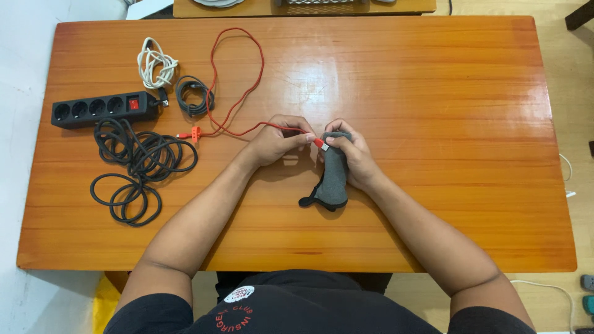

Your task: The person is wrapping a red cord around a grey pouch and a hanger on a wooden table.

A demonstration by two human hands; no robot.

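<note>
Table (433,124): glossy orange-brown wood grain. Cable (238,93): red-orange. Pouch (334,176): grey, black trim. Power strip (102,109): black, red switch. Coiled cord (139,167): black. Small cable (154,65): white. Shirt (297,309): black.

A glossy orange-brown wooden table (433,124) is filling most of the view, its varnished top catching a bright patch of overhead light just above centre. At 12 o'clock, the edge of a second wooden table (247,9) is showing beyond it. At 9 o'clock a pale white floor (25,93) is running along the table's short side, while at 3 o'clock a light tan floor (578,93) is taking over. At 7 o'clock something yellow (105,303) is peeking out from under the table's near edge.
</note>
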